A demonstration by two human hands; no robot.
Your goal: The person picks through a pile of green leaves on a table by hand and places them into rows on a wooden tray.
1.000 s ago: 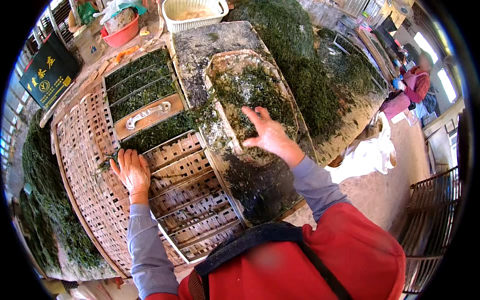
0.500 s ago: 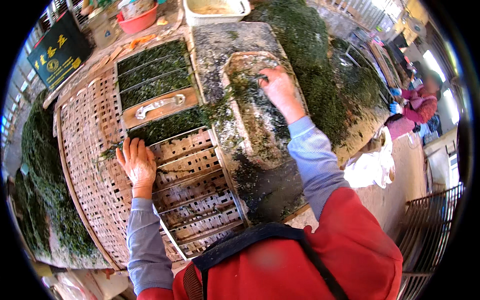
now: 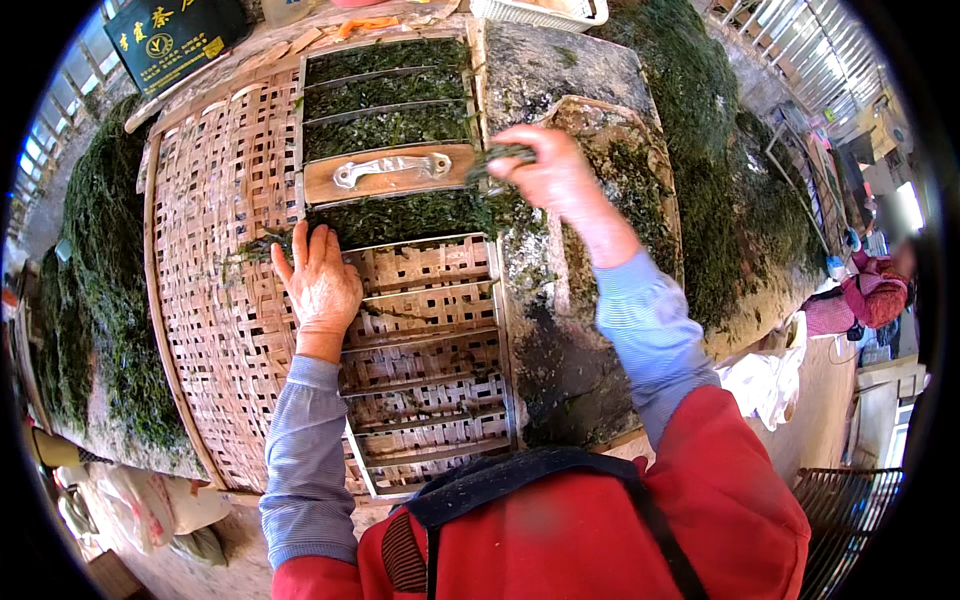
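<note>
A slatted metal frame [image 3: 505, 372] lies on a woven bamboo mat [image 3: 222, 300]. Dark green, seaweed-like strands [image 3: 395, 222] fill its far sections, while the nearer slots show mostly bare weave. Across the filled part lies a wooden block [image 3: 322, 182] with a clear handle [image 3: 392, 171]. My left hand [image 3: 322, 287] rests at the frame's left edge, fingers stretched out beside a few stray strands. Slightly blurred, my right hand [image 3: 553, 178] pinches a small clump of green strands [image 3: 497, 160] above the frame's right edge, near the block.
Right of the frame is a stained board [image 3: 560, 75] with a shallow tray [image 3: 558, 260] holding green bits. Heaps of green strands [image 3: 690, 180] lie beyond it and another heap [image 3: 110, 270] lies far left. A white basket [image 3: 545, 12] stands behind. A person [image 3: 872, 290] works far right.
My right hand has moved left from over the tray to the frame's edge with green strands in its fingers. My left hand stays at the frame's left edge. The view has shifted.
</note>
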